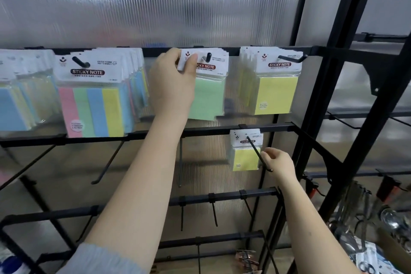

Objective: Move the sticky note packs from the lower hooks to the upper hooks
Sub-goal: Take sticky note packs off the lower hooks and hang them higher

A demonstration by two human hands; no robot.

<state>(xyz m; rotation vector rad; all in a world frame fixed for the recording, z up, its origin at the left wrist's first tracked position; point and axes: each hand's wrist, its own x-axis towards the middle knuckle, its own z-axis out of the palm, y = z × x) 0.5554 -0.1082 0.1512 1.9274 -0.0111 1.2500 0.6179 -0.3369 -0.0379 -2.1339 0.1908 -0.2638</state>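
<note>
Landmark: I'm taking the black upper rail [155,50] as reference for everything.
Left hand: my left hand [172,82] is up at the rail, thumb and fingers pinching the white header card of the green sticky note pack [208,95], which sits on the upper hook [208,56].
Right hand: right hand [279,162] is well below the rail, fingers loosely curled around the lower hook [259,153], fingertips just beside the yellow pack [244,158] hanging there.
Neighbours: four-colour packs [93,104] hang left of my hand, yellow upper packs [274,93] right, so it's pretty tight up there.
Open room: bare hooks [109,162] below the rail, left.
Materials: ribbed translucent panel [155,2] behind, glossy plastic sleeves, black metal frame [347,95] boxing in the right edge.
</note>
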